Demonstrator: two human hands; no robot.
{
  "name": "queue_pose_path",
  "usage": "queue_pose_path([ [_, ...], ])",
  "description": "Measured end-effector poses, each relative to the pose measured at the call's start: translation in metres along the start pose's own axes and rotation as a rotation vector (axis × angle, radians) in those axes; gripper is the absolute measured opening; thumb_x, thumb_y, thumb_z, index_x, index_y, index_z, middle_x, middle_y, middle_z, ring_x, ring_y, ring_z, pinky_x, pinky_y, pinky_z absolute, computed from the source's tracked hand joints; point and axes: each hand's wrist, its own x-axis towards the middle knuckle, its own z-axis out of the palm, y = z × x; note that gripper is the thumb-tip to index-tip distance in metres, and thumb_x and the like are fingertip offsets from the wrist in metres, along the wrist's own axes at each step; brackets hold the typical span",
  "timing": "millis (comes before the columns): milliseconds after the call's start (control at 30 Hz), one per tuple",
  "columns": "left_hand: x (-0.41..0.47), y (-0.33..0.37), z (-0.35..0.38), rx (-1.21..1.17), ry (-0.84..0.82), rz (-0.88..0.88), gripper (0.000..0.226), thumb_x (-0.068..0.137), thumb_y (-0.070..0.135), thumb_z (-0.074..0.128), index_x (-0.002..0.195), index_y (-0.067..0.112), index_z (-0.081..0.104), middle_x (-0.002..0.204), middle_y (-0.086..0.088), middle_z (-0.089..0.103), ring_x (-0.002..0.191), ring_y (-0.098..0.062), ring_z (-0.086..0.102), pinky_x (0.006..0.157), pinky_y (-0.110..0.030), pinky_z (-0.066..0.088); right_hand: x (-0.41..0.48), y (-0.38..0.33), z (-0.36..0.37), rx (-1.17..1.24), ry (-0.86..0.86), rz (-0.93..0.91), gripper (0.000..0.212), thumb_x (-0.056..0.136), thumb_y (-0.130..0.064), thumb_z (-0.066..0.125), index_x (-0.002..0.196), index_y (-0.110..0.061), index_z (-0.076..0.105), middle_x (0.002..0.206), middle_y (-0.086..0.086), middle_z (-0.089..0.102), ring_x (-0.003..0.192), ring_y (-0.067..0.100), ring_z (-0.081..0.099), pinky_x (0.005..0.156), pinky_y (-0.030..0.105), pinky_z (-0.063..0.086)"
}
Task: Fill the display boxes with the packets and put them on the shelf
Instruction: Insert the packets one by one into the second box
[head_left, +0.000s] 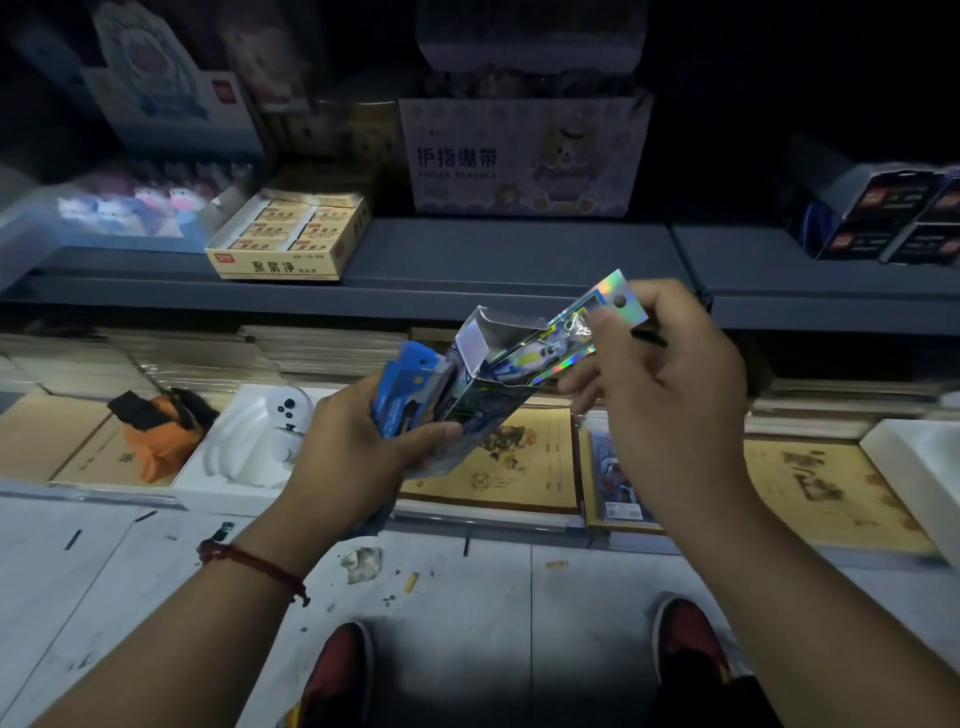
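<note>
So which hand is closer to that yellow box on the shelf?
Left. The left hand, gripping the display box, is below the yellow box, slightly to its right; the right hand, pinching a shiny packet, is much farther right.

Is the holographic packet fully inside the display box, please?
Partly: the holographic packet sticks out of the display box, its top pinched by the right hand.

Packet (563, 340) partly in display box (480, 397), before shelf (467, 260).
</note>
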Motion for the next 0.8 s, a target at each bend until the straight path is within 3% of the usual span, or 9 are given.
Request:
queue_pose_path([
  [333,0.004,0.012,0.015,0.016,0.020,0.038,0.030,0.075,0.027,0.087,0.079,0.040,0.060,0.075,0.032,0.068,0.070,0.007,0.066,0.056,-0.008,0.047,0.005,0.016,-0.008,-0.130,-0.035,-0.068,0.009,0.098,-0.015,0.065,0.091,-0.010,0.063,0.057,0.000,0.066,0.053,0.011,0.068,0.056,0.047,0.057],
  [533,0.000,0.014,0.025,0.074,-0.001,0.069,0.031,0.073,0.034,0.086,0.081,0.045,0.058,0.081,0.026,0.067,0.069,0.000,0.066,0.057,-0.010,0.049,0.003,0.025,-0.013,-0.312,-0.126,-0.052,0.015,0.093,-0.019,0.069,0.078,-0.020,0.065,0.066,-0.006,0.068,0.056,0.012,0.065,0.055,0.036,0.054],
  [633,-0.003,0.013,0.026,0.070,-0.005,0.061,0.032,0.073,0.029,0.087,0.077,0.041,0.057,0.071,0.023,0.067,0.062,-0.002,0.065,0.052,-0.009,0.045,0.004,0.020,-0.013,-0.321,-0.111,-0.050,0.017,0.094,-0.026,0.070,0.078,-0.020,0.071,0.070,-0.007,0.067,0.066,0.011,0.064,0.057,0.021,0.048],
  [800,-0.007,0.010,0.023,0.066,-0.014,0.068,0.031,0.073,0.030,0.086,0.081,0.041,0.058,0.072,0.023,0.068,0.060,-0.001,0.066,0.050,-0.007,0.043,0.004,0.019,-0.008,-0.292,-0.071,-0.048,0.015,0.090,-0.019,0.074,0.075,-0.018,0.071,0.061,-0.006,0.066,0.059,0.013,0.065,0.055,0.020,0.048],
])
